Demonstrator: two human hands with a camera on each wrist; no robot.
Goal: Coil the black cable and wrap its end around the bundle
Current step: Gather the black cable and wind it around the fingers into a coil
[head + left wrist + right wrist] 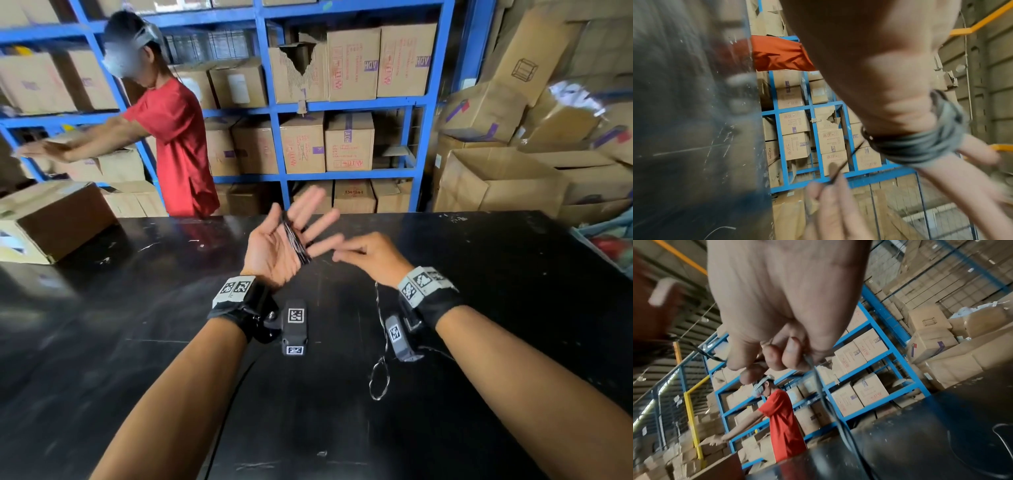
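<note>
coiling is under way: the left hand (274, 245), fingers spread straight, carries the black cable (296, 241) loops; beside it, the right hand (371, 255) pinches the strand. next, another turn.

Motion blurs the left hand (287, 236) and cable (296, 241); the cable's run on the black surface (479, 342) is barely traceable.

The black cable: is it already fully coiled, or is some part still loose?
Partly coiled. Several turns of the cable sit around the left hand's fingers, while a loose length runs from the right hand down onto the table.
</note>
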